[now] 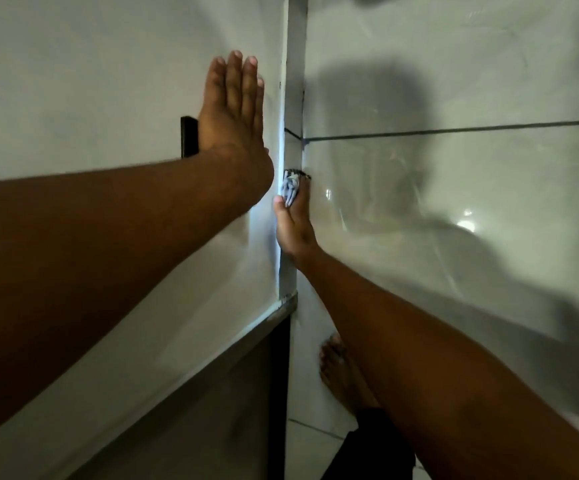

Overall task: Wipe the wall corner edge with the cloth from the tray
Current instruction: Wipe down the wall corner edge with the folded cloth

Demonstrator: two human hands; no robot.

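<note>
Glossy tiles (454, 98) beside corner edge (294, 98) | right hand (293, 226) presses cloth (289, 190) | left hand (234, 109) flat

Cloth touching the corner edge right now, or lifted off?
Touching. The head view shows the right hand pressing the bunched cloth against the wall corner edge, with no gap visible between them. The left hand lies flat on the adjoining wall.

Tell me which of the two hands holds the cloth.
The right hand presses the cloth against the corner edge; the left hand lies flat and empty on the wall.
</note>
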